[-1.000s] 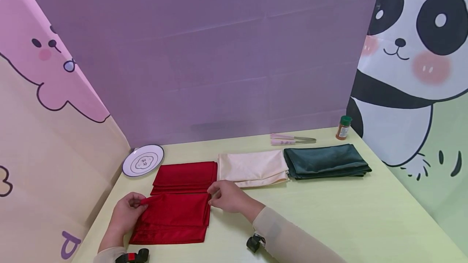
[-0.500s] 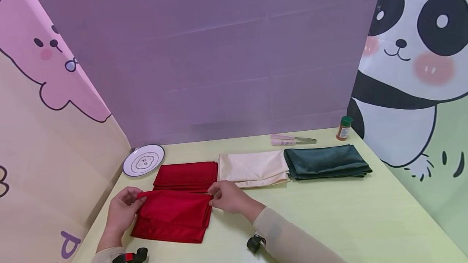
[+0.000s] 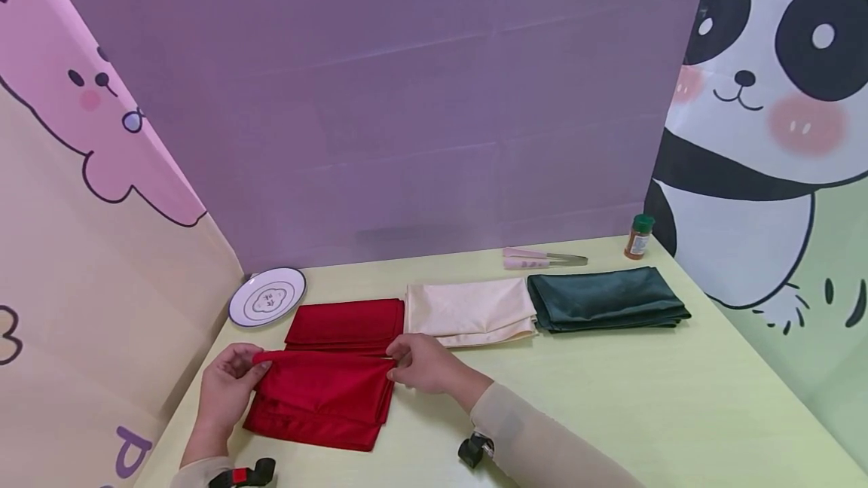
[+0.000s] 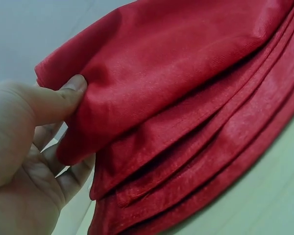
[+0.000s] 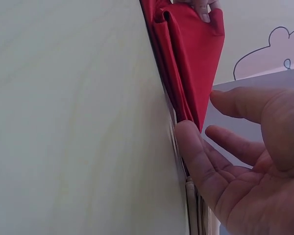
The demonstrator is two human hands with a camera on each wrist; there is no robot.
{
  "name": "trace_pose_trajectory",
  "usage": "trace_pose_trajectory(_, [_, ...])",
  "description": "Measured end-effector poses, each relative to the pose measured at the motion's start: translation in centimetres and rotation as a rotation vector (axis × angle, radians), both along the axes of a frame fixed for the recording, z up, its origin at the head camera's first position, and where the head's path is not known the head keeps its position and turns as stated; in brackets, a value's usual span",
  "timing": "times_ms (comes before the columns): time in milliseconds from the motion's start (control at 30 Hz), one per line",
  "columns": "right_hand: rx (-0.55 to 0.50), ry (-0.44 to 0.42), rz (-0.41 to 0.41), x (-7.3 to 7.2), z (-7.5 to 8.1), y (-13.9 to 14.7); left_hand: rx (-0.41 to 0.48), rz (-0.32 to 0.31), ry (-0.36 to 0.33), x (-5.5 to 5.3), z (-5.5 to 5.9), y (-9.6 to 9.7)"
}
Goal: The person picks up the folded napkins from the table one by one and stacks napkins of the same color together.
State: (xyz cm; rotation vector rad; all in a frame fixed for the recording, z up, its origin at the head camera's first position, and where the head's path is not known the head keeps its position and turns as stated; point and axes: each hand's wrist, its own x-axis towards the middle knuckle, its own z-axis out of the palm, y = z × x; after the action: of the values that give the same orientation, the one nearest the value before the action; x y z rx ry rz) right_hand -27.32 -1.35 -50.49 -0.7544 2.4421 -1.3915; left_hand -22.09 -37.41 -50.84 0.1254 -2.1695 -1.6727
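A folded red cloth lies at the front left of the table, its far left corner raised. My left hand pinches that corner between thumb and fingers; in the left wrist view, several layers hang below the thumb. At the far right corner is my right hand. In the right wrist view its thumb and fingers are spread around the corner, with a fingertip touching the cloth and no firm pinch visible. Just behind lies a second folded red cloth, its near edge partly covered by the front one.
To the right lie a folded cream cloth and a folded dark green cloth. A white plate sits at the back left. Tongs and a green-capped jar stand along the back edge, near the purple backdrop.
My left hand has moved up and slightly away from me, lifting the front red cloth's far left corner. The cloth's left side has shifted with it. The right hand has barely moved.
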Motion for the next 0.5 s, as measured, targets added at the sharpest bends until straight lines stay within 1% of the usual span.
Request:
trace_pose_trajectory(67, [-0.008, -0.02, 0.0, -0.04, -0.09, -0.05, 0.01, -0.002, 0.006, 0.0, -0.04, 0.05])
trace_pose_trajectory(233, [0.026, -0.007, 0.004, -0.1, -0.02, -0.07, 0.001, -0.008, 0.009, -0.06, -0.05, 0.2])
trace_pose_trajectory(300, [0.048, 0.01, 0.013, -0.14, -0.01, -0.06, -0.001, -0.011, 0.008, -0.05, 0.0, 0.29])
trace_pose_trajectory(433, [0.069, 0.006, 0.043, -0.21, -0.05, 0.04, 0.001, -0.013, 0.003, 0.0, 0.06, 0.41])
trace_pose_trajectory(500, [0.074, 0.008, 0.053, -0.27, -0.05, 0.14, -0.012, -0.011, -0.013, -0.02, 0.04, 0.43])
